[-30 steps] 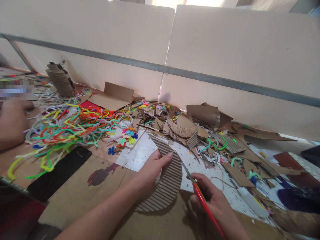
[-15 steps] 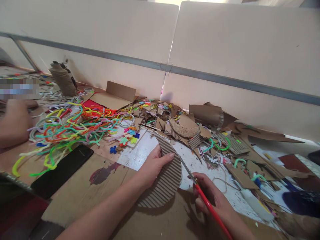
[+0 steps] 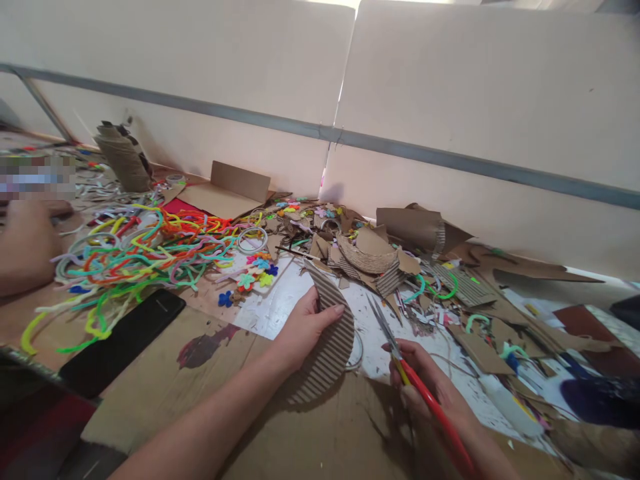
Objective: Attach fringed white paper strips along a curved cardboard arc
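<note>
A rounded piece of corrugated cardboard is pinched in my left hand, thumb on the ribbed face and fingers behind it. My right hand grips red-handled scissors, whose blades point up and away with a narrow gap between the tips. The blades stand just right of the cardboard's curved edge, apart from it. Behind the cardboard's lower right edge shows part of a thin pale ring. Under both hands lies a flat brown cardboard sheet.
Tangled coloured pipe cleaners and a black phone lie to the left. Cardboard scraps and felt flowers are heaped ahead. A twine spool stands back left, near another person's arm. A white bottle lies right.
The scissors have moved off the cardboard's edge, and their blades have parted slightly. The cardboard has turned in my left hand, looking narrower, and the pale ring now shows behind it.
</note>
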`<state>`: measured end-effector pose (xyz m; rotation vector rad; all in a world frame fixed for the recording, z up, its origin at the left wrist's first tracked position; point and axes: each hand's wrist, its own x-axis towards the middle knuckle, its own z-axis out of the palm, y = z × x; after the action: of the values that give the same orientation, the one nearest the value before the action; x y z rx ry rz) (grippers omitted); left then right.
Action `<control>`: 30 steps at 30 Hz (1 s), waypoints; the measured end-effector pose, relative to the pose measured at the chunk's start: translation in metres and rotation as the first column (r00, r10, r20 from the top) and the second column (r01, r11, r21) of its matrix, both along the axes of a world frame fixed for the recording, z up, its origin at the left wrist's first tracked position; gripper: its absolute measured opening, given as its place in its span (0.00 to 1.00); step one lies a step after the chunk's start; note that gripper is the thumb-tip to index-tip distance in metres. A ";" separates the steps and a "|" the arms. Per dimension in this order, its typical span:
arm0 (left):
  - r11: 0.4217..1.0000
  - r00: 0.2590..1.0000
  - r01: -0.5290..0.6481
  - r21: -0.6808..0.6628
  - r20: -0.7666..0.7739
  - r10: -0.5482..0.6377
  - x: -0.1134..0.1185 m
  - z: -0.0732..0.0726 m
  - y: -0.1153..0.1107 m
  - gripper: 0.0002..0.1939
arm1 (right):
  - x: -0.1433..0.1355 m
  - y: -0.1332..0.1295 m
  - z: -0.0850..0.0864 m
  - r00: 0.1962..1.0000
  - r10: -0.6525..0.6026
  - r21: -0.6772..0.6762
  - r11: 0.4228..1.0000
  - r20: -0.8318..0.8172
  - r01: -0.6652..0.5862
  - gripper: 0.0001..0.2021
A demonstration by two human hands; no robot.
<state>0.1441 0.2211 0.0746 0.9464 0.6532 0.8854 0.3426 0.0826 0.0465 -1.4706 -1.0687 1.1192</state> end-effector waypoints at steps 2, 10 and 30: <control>0.999 0.999 0.037 -0.001 0.017 -0.037 0.001 0.000 -0.002 0.18 | 0.000 0.000 0.001 1.000 -0.021 0.011 1.000 -0.006 0.021 0.35; 0.982 0.982 0.182 0.053 0.048 -0.184 0.007 -0.001 -0.013 0.20 | -0.010 0.000 -0.004 0.999 -0.048 0.027 0.999 0.010 0.048 0.34; 0.969 0.977 0.200 0.148 -0.109 -0.185 0.005 0.003 -0.014 0.14 | -0.021 -0.002 -0.007 0.991 -0.068 -0.062 0.996 -0.118 0.061 0.26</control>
<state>0.1489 0.2076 0.0771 1.1797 0.5666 0.7300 0.3221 0.0808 0.0392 -1.4541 -0.9063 1.1860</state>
